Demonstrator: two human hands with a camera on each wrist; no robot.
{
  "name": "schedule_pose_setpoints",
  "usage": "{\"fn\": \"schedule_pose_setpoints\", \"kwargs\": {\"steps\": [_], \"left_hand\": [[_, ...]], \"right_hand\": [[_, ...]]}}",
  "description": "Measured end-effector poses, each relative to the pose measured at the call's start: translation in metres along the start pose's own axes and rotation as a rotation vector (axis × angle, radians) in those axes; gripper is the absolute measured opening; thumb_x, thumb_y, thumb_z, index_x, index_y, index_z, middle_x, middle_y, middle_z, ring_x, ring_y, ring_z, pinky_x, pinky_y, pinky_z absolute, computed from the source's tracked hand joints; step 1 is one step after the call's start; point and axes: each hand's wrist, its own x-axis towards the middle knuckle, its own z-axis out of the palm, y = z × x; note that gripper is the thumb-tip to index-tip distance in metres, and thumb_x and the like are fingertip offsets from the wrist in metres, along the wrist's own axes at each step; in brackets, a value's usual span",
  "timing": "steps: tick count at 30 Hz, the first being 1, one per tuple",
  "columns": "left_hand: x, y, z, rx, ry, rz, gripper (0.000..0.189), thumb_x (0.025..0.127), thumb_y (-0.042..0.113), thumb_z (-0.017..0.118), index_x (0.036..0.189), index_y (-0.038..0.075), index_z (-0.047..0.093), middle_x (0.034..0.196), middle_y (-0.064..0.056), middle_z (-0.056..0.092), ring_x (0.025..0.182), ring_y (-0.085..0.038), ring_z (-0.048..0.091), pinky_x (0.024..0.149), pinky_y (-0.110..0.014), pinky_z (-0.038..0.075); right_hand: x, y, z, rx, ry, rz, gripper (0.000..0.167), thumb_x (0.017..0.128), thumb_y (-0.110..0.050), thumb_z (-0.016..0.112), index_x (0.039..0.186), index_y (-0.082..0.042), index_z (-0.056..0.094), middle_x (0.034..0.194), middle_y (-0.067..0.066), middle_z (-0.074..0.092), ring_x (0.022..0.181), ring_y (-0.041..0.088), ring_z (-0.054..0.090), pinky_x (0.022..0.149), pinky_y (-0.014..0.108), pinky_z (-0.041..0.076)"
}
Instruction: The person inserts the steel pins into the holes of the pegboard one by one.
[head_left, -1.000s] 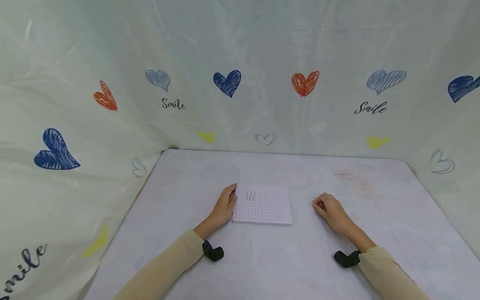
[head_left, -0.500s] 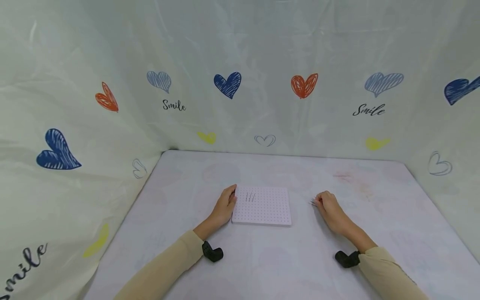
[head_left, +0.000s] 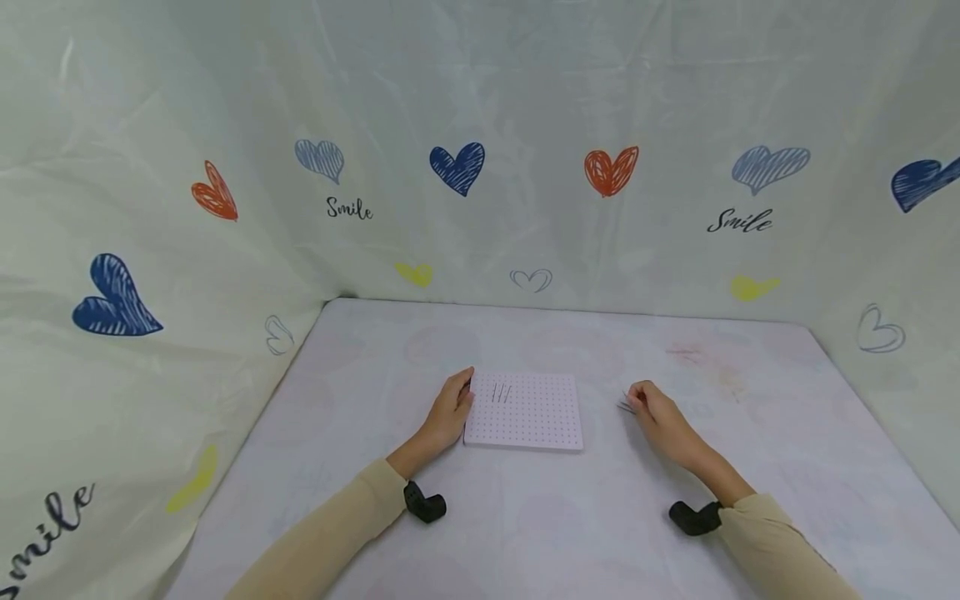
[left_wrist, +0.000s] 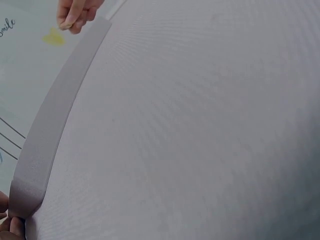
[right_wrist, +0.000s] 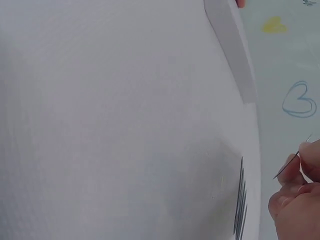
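A white perforated board (head_left: 525,425) lies flat on the table, with three thin dark needles (head_left: 501,392) standing up from its far left holes. My left hand (head_left: 448,408) grips the board's left edge; in the left wrist view its fingers (left_wrist: 15,227) show at the board's corner. To the right of the board, my right hand (head_left: 663,421) is raised slightly over the table. It pinches one thin needle (right_wrist: 286,166) between thumb and finger, tilted in the right wrist view. Below that hand, several loose needles (right_wrist: 240,202) lie close together on the table.
A white table (head_left: 525,517) spreads around the board. Behind it and at the left hangs a pale curtain (head_left: 525,83) printed with hearts and "Smile". A black wrist device (head_left: 425,503) sits on the left forearm, and another black device (head_left: 693,518) on the right.
The right hand has lifted a little off the loose needles and now holds one needle apart from them. The left hand and the board have stayed in place.
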Motion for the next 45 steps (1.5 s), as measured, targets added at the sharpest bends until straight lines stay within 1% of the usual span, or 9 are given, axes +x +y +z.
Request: {"fn": "schedule_pose_setpoints", "kwargs": {"steps": [6,11,13,18,21,24,32,38,45], "left_hand": [[-0.002,0.0,0.001,0.016,0.007,0.023,0.047,0.106,0.002,0.041,0.151,-0.006,0.033,0.154,-0.024,0.033,0.144,-0.035,0.03,0.117,-0.044,0.03],[-0.001,0.001,0.0,0.02,0.02,0.035,0.046,0.105,0.001,0.042,0.151,-0.004,0.036,0.154,-0.022,0.034,0.144,-0.034,0.03,0.117,-0.045,0.03],[-0.001,0.001,0.0,0.019,0.021,0.025,0.046,0.106,0.002,0.042,0.151,-0.003,0.036,0.155,-0.021,0.033,0.145,-0.033,0.03,0.118,-0.043,0.03],[0.0,0.001,0.0,0.011,0.015,-0.004,0.047,0.106,0.003,0.042,0.152,-0.001,0.035,0.156,-0.019,0.032,0.145,-0.03,0.03,0.118,-0.039,0.03],[0.0,0.001,0.0,0.006,0.021,0.011,0.047,0.105,0.002,0.042,0.152,-0.002,0.036,0.156,-0.02,0.033,0.145,-0.032,0.03,0.118,-0.041,0.03],[0.001,0.001,0.0,0.011,0.025,0.019,0.047,0.105,0.001,0.043,0.152,0.0,0.037,0.156,-0.02,0.033,0.145,-0.032,0.03,0.118,-0.043,0.029],[0.001,0.002,0.0,0.018,0.027,0.012,0.048,0.105,0.002,0.044,0.152,0.006,0.039,0.156,-0.019,0.032,0.145,-0.034,0.03,0.117,-0.046,0.03],[0.002,0.001,0.0,0.021,0.026,0.006,0.047,0.105,0.004,0.044,0.152,0.002,0.038,0.156,-0.019,0.033,0.144,-0.032,0.031,0.117,-0.044,0.031],[0.001,-0.002,0.002,0.003,0.017,0.001,0.047,0.106,0.002,0.043,0.151,-0.006,0.034,0.155,-0.022,0.032,0.144,-0.032,0.031,0.117,-0.041,0.03]], "right_hand": [[-0.001,0.003,0.003,0.114,0.017,0.003,0.004,0.101,0.002,0.053,0.1,0.006,0.052,0.081,0.005,0.051,0.071,0.007,0.044,0.056,0.02,0.04],[0.0,0.003,0.005,0.104,0.02,-0.023,0.004,0.096,0.006,0.058,0.094,0.004,0.055,0.083,0.003,0.05,0.074,0.006,0.044,0.058,0.018,0.04],[0.001,0.003,0.006,0.082,0.034,-0.031,0.005,0.095,0.006,0.06,0.093,0.002,0.057,0.084,0.003,0.05,0.076,0.007,0.044,0.059,0.017,0.039],[0.002,0.0,0.005,0.107,0.028,0.012,0.004,0.097,0.003,0.06,0.095,0.002,0.057,0.084,0.005,0.052,0.075,0.007,0.044,0.058,0.017,0.039],[0.003,-0.002,0.004,0.14,0.013,0.026,0.004,0.098,0.0,0.059,0.097,0.003,0.056,0.085,0.005,0.054,0.074,0.006,0.045,0.057,0.017,0.04],[0.003,-0.003,0.004,0.15,0.009,0.012,0.004,0.098,0.0,0.06,0.097,0.003,0.056,0.084,0.004,0.055,0.074,0.006,0.045,0.057,0.017,0.041],[0.002,-0.007,0.004,0.134,-0.004,-0.086,0.01,0.092,0.01,0.062,0.093,0.003,0.056,0.08,0.001,0.052,0.071,0.005,0.045,0.055,0.017,0.041],[0.003,-0.009,0.004,0.144,-0.013,-0.088,0.011,0.092,0.009,0.063,0.094,0.002,0.055,0.077,-0.001,0.048,0.069,0.006,0.043,0.052,0.02,0.038],[0.006,-0.011,0.004,0.136,0.001,-0.088,0.013,0.092,0.008,0.063,0.094,0.0,0.054,0.078,0.0,0.049,0.071,0.008,0.045,0.053,0.02,0.039]]}}
